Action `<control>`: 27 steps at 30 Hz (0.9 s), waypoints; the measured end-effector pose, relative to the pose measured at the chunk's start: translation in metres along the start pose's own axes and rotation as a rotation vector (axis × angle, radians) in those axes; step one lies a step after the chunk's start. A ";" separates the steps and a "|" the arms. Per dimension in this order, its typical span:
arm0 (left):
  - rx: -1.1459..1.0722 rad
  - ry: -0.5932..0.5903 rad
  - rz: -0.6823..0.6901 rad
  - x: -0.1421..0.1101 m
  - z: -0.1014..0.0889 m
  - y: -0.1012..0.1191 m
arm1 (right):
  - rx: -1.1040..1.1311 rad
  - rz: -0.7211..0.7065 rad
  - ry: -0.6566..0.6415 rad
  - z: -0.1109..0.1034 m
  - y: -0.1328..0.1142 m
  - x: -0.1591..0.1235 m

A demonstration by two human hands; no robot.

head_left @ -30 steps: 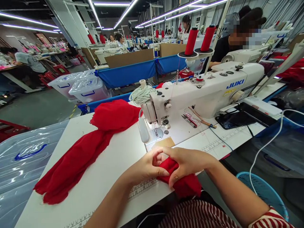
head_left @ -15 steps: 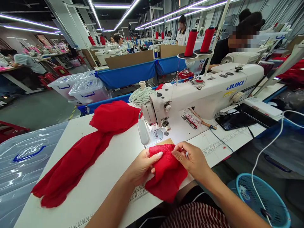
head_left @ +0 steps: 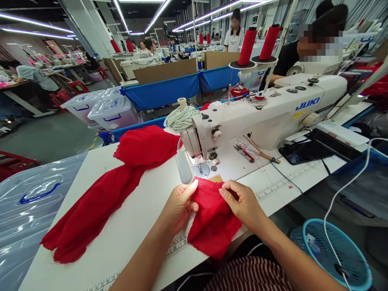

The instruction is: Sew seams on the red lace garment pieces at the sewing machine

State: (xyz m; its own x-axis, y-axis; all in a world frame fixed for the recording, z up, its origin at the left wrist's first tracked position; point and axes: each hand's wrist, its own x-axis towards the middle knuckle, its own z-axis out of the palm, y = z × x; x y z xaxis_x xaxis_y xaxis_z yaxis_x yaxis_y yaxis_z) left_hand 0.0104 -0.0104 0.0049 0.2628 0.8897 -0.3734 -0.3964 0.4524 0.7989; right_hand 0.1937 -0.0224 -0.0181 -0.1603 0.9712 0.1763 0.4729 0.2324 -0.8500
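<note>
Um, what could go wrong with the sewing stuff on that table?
The small red cloth piece might slip or pucker if the left grip or right grip loosens, since both pinch it near its upper edge.

The small metal scissors with red handles lie by loose, tangled thread, so they could snag it.

The long white cable hangs across the round blue plastic basket and might get caught.

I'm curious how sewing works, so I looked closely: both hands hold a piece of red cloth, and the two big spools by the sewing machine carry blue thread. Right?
Not quite: in the head view, the two big spools by the sewing machine carry red thread. Both hands do hold a piece of red cloth.
</note>
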 end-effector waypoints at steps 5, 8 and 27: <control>-0.056 0.053 0.018 0.001 0.002 0.000 | 0.004 -0.022 0.047 0.003 -0.003 0.002; -0.094 0.128 0.075 0.004 0.001 0.000 | 0.002 -0.074 0.100 0.006 -0.002 0.003; 0.179 -0.082 0.050 -0.004 0.003 -0.001 | 0.214 0.047 0.073 0.007 0.002 0.012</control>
State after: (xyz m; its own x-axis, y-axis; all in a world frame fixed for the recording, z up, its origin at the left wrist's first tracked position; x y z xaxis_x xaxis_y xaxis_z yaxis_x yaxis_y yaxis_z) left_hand 0.0123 -0.0145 0.0067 0.3210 0.8992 -0.2975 -0.2496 0.3833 0.8892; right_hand 0.1865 -0.0111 -0.0212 -0.0758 0.9837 0.1629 0.2827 0.1778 -0.9426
